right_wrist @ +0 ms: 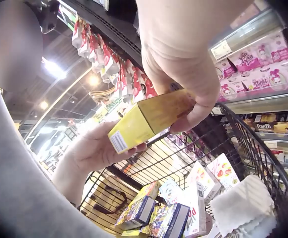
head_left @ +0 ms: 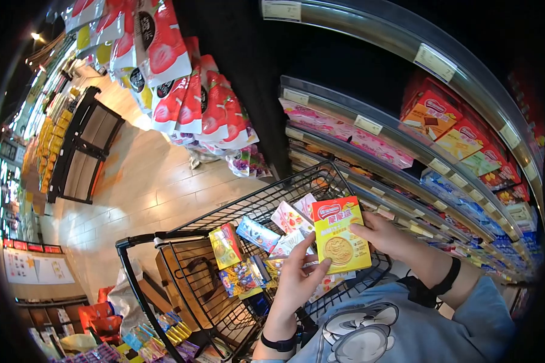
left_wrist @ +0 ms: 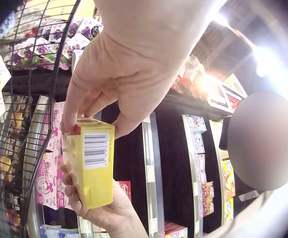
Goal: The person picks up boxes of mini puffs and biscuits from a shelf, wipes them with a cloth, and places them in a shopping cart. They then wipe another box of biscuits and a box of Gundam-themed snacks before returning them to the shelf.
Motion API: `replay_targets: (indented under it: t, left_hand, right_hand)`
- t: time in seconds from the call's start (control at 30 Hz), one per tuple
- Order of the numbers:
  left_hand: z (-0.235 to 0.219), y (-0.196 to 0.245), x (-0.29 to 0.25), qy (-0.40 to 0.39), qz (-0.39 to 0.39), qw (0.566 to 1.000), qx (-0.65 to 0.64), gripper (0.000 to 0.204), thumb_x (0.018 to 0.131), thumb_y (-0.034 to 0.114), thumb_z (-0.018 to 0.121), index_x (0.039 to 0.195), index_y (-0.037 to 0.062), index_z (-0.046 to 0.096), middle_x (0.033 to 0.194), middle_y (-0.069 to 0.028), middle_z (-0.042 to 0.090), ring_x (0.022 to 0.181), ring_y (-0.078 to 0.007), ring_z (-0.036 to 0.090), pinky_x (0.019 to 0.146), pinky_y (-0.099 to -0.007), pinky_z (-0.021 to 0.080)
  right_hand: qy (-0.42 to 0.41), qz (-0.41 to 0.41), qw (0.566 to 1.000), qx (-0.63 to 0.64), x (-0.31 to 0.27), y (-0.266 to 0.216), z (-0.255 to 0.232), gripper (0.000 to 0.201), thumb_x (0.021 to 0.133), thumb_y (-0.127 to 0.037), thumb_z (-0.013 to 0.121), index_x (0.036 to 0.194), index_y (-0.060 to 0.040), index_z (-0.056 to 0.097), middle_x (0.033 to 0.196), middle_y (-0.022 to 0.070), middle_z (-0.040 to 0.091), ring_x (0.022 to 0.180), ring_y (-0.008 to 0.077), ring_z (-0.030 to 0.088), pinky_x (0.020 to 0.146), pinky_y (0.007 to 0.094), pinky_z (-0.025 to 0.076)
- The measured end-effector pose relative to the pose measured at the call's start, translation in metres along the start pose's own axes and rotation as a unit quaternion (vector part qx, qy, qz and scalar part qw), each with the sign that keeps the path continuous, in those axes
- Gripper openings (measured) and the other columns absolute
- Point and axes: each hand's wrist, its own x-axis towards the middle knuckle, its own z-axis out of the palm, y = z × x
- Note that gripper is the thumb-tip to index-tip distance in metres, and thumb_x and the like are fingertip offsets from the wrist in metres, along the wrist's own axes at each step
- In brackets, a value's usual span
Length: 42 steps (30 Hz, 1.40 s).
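A yellow box (head_left: pixel 342 239) with a red top and a round biscuit pictured on its front is held over the shopping cart. My left hand (head_left: pixel 295 279) grips its lower left corner, thumb on the front. On the opposite side, my right hand (head_left: pixel 376 234) holds the right edge. The left wrist view shows a barcode on the box's end (left_wrist: pixel 95 151), between the fingers of both hands. Below, the black wire cart (head_left: pixel 191 227) carries several boxes, including a blue-and-white one (head_left: pixel 257 234), a yellow one (head_left: pixel 225 247) and a white one with a fruit print (head_left: pixel 290 216).
Shelves with pink boxes (head_left: pixel 351 136) and red and yellow boxes (head_left: pixel 433 112) run along the right. Red strawberry-print bags (head_left: pixel 163 51) hang ahead at the left. Wood-look floor (head_left: pixel 139 181) extends left of the cart, and colourful packs (head_left: pixel 157 336) lie at the lower left.
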Motion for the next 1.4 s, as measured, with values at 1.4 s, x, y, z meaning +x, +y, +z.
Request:
replay_targets:
  t: [1.4]
  left_hand:
    - [-0.018,-0.012,0.014,-0.005,-0.029,0.994,-0.108,0.054,0.086,-0.001,0.064,0.135,0.0005,0.043,0.107,-0.0117,0.065,0.097,-0.0134,0.062,0.079,-0.0237,0.051]
  right_hand:
    - [-0.038,0.077,0.994,0.067,-0.004,-0.031,0.003,0.054,0.092,-0.035,0.058,0.132,-0.0028,0.040,0.117,0.0113,0.057,0.100,0.0181,0.061,0.076,0.0334,0.054]
